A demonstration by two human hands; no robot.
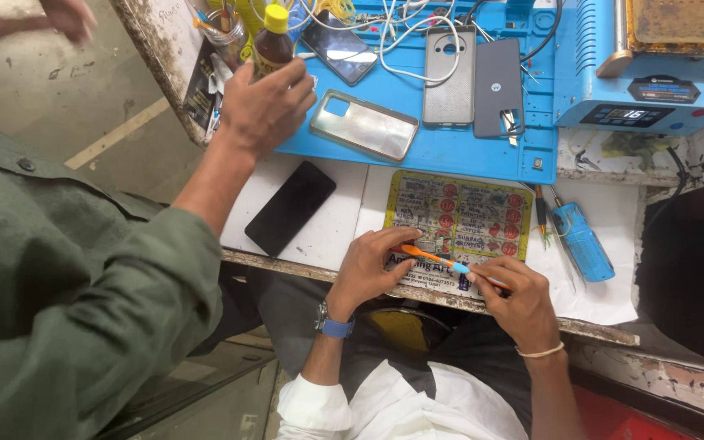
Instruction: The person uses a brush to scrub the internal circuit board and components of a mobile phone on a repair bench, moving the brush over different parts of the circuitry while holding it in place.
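My left hand (364, 270), with a blue watch on its wrist, pinches the orange end of a thin orange-and-blue brush (442, 262). My right hand (519, 305), wearing a thin bracelet, grips the brush's other end. Both rest on a yellow printed card (458, 213) at the near edge of the white bench (332, 228). I cannot tell whether anything small lies under my fingers.
A co-worker in a green shirt reaches a hand (266, 106) to a brown bottle with a yellow cap (273, 41). A black phone (291, 208) lies left of the card. On the blue mat (458, 155) are a clear phone case (364, 124), phone backs and cables. A blue machine (653, 73) stands back right, a blue cylindrical tool (582, 242) right of the card.
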